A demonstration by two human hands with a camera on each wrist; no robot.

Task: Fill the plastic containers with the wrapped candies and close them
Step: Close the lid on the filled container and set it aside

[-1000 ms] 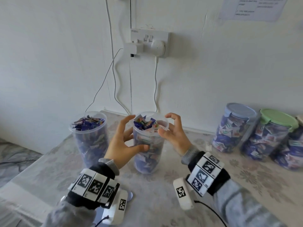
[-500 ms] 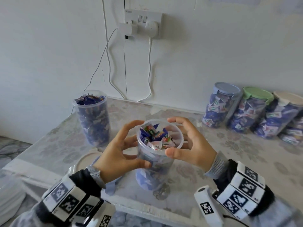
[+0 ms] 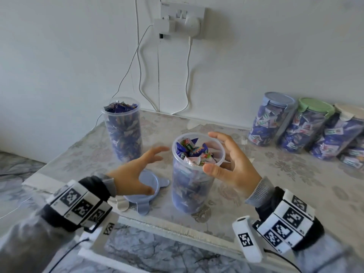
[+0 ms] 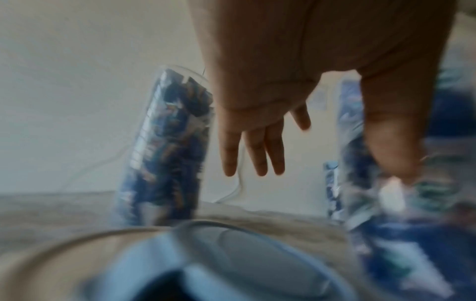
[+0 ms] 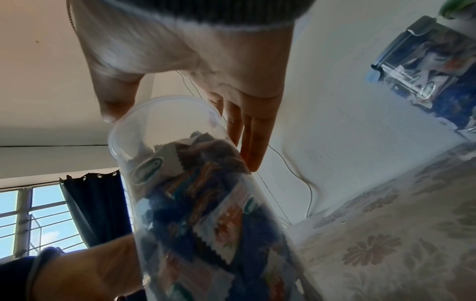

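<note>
An open clear container [image 3: 194, 180] full of wrapped candies [image 3: 192, 152] stands near the table's front edge. My right hand [image 3: 234, 164] holds its rim, thumb [image 5: 113, 101] on the near side and fingers [image 5: 253, 142] behind it. My left hand [image 3: 136, 170] is off the container, fingers spread and blurred. It hovers over a light blue lid [image 3: 157, 184] that lies on the table to the container's left; the lid [image 4: 206, 264] shows blurred under the palm. A second open container [image 3: 123, 131], filled to the brim, stands at the back left.
Three closed, filled containers with blue [image 3: 275, 119], green [image 3: 307, 125] and white [image 3: 342, 133] lids lean together at the back right. A wall socket [image 3: 181, 16] with hanging cables is behind. The table's front edge [image 3: 177, 231] runs just before the container.
My left hand has let go of the container and dropped left, over the blue lid. My right hand stays at the rim, and the container stands on the table.
</note>
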